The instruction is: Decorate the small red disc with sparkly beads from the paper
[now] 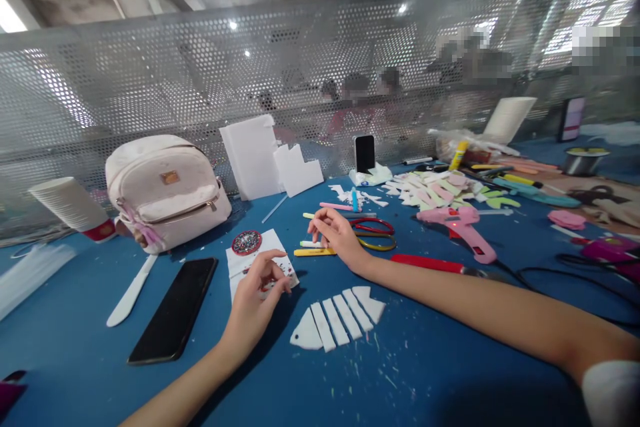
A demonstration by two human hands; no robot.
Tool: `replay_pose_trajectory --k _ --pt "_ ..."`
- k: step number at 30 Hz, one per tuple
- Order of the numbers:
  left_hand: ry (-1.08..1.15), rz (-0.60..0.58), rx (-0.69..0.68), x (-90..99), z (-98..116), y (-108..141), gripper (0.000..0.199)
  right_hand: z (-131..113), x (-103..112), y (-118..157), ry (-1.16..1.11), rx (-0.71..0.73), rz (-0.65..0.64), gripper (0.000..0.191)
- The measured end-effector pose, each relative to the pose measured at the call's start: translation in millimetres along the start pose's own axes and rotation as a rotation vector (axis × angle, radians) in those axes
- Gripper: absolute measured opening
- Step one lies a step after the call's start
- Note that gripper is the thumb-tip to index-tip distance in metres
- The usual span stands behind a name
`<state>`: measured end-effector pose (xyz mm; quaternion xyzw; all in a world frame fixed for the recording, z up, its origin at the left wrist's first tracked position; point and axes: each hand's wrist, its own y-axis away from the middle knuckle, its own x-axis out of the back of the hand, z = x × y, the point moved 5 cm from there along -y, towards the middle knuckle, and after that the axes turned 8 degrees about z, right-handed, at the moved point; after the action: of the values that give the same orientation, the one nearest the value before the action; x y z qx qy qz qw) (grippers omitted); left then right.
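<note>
My left hand [263,283] is over a white paper sheet [273,243], fingers loosely curled, thumb apart, nothing visible in it. On the sheet lie a round red-rimmed dish of glitter [247,242] and small dark and red specks. My right hand [337,237] hangs over several pens, fingers bent but apart; whether it touches them I cannot tell. Nearest to it are a yellow pen [306,253] and a white pen with a green tip [309,244]. Between my forearms lies a white fish shape [306,332] cut into separate strips, with a dark eye dot on its head piece.
A black phone [175,310], white plastic knife [131,293] and pale backpack [167,190] are left. Rightward lie scissors [387,243], a red-handled tool [425,263], a pink glue gun [463,227] with a black cord, and foam scraps [430,188]. A perforated metal screen [290,60] stands behind.
</note>
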<state>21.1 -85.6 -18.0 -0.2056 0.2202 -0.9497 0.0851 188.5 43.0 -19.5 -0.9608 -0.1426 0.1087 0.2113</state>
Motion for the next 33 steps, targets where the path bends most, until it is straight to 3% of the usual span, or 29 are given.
replay_pose_trajectory --k 8,11,15,19,23,27,33 --pt "0.049 0.014 0.121 -0.2 -7 -3 0.027 -25 -26 8 -0.256 -0.275 -0.291 0.030" --pt "0.075 0.028 0.136 1.2 -8 -4 0.027 -38 -34 13 -0.283 -0.300 -0.389 0.025" --pt "0.065 0.048 0.119 3.4 -6 -3 0.026 -42 -33 14 -0.147 -0.218 -0.428 0.022" --pt "0.111 0.052 0.106 3.7 -5 -1 0.025 -38 -31 15 0.169 -0.054 -0.453 0.019" --pt "0.125 0.033 0.046 3.2 -2 3 0.024 -31 -36 23 0.396 0.074 -0.611 0.021" --pt "0.111 0.006 -0.015 2.5 3 7 0.023 -30 -40 28 0.477 0.213 -0.728 0.021" --pt "0.127 0.016 -0.033 2.9 5 8 0.021 -33 -36 21 0.394 0.117 -0.643 0.014"
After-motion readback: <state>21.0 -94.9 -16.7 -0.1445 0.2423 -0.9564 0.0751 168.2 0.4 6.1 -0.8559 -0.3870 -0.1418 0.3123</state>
